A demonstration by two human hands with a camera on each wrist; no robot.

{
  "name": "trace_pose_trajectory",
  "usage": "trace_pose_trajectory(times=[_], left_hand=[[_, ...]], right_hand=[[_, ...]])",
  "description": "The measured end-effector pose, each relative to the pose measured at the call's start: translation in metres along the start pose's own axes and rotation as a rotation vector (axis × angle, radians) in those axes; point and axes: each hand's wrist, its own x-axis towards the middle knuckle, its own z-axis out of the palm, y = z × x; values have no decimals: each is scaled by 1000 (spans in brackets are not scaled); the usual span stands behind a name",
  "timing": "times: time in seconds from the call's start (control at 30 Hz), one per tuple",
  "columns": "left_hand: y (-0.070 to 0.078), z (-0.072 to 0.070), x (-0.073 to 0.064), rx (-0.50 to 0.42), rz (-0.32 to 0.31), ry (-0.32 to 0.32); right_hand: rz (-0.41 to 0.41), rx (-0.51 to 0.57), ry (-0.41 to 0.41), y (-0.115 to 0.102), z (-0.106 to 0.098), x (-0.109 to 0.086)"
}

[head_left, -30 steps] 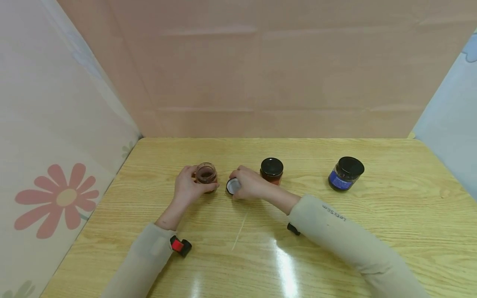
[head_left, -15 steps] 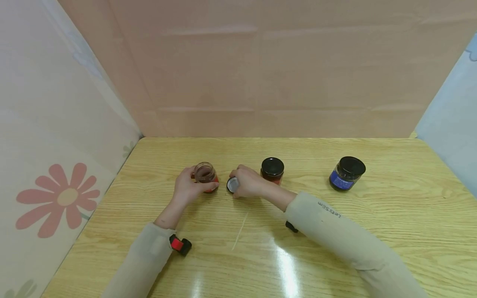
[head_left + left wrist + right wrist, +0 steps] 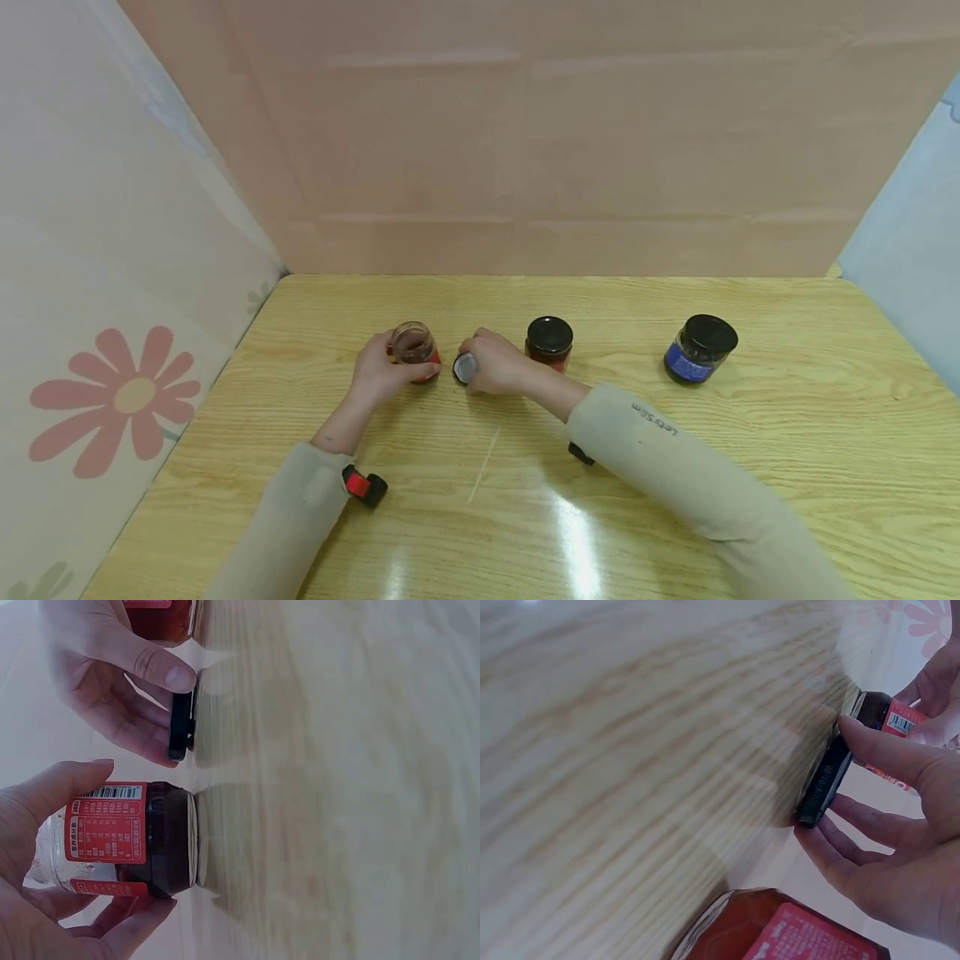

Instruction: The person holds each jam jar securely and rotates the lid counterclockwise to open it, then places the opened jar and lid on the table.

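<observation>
1. Nearest, the left sleeve (image 3: 277, 525) is slanting up from the bottom edge, and a black-and-red device (image 3: 365, 486) is sitting at its cuff.
2. The right sleeve (image 3: 697, 492), bearing small printed lettering, is crossing diagonally from the lower right above the pale wood-grain worktop (image 3: 502, 542); a black piece (image 3: 581, 453) is poking out below its cuff.
3. The right hand (image 3: 492, 364) is pointing leftward, palm turned down, its thumb and fingers pinching a black jar lid (image 3: 464, 367) by opposite edges. The lid is lying low at the worktop, pale inner side facing up, just beside the opened jar; whether its whole edge is touching the wood, I cannot tell.
4. The left hand (image 3: 381, 373) is angling forward and to the right, its fingers wrapping the far side of the opened red-labelled glass jar (image 3: 417, 357) and its thumb pressing along the near side. The jar is standing upright on the worktop, dark contents filling its lower part.
5. Behind the right wrist, a black-lidded jar with a red label (image 3: 549, 340) is standing, partly hidden.
6. Well apart to the right, a blue-labelled jar (image 3: 699, 350) is wearing its black lid.
7. Farthest, a creased pinkish-brown backdrop (image 3: 517, 150) is rising behind the worktop.
</observation>
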Motion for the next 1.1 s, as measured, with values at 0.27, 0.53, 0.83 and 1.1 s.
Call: trace_pose_trajectory(times=[0.27,0.53,0.83,1.1], left_hand=[[1,0,2,-14,1,-12],[0,0,3,-27,-21,-17],[0,1,3,-21,6,-14],[2,1,1,-24,-69,-27]], right_hand=[[13,-11,-3,-1,0,2],[20,-10,-4,-1,2,4],[5,-25,14,0,4,2],[-13,-28,14,-4,6,-5]])
